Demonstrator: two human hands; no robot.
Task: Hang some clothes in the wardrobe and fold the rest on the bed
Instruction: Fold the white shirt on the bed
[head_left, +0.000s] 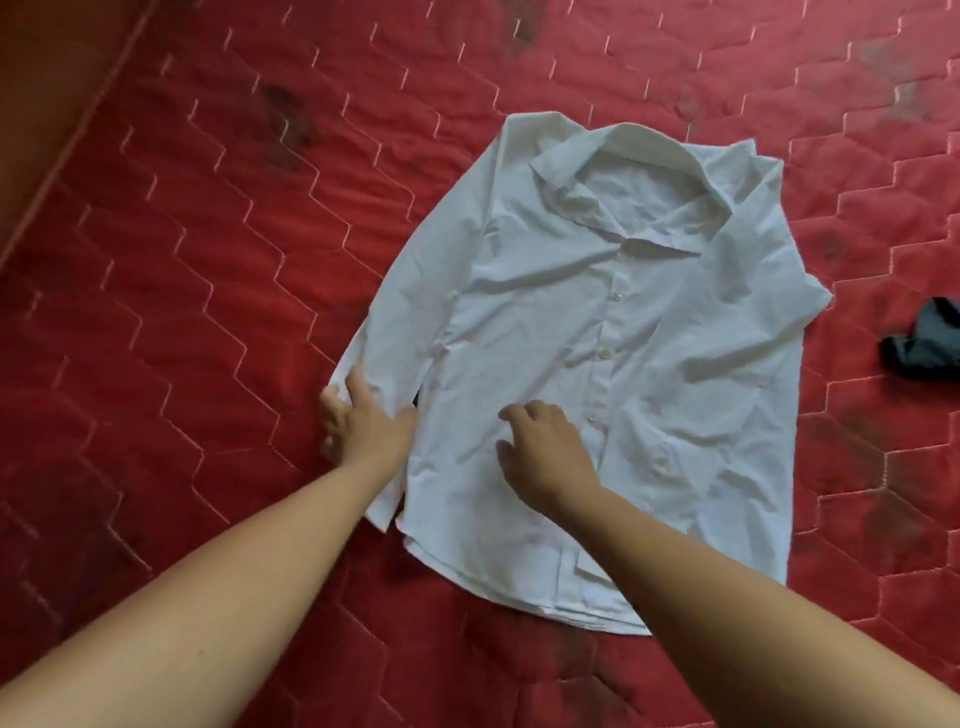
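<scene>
While the left hand (358, 415) pinches the sleeve end of a white button-front shirt (649, 322) spread on a red quilted bed cover (156, 312), the right hand (540, 452) rests loose-fingered on its front. Light, limp cloth likely folds best held at edges; bare cover surrounds it, a dark garment (924, 343) well right.

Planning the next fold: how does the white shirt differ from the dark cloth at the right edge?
The white shirt lies spread flat, front up; the dark cloth is bunched. The left hand and right hand touch the shirt, not the dark cloth. Both lie on the red bed.
</scene>
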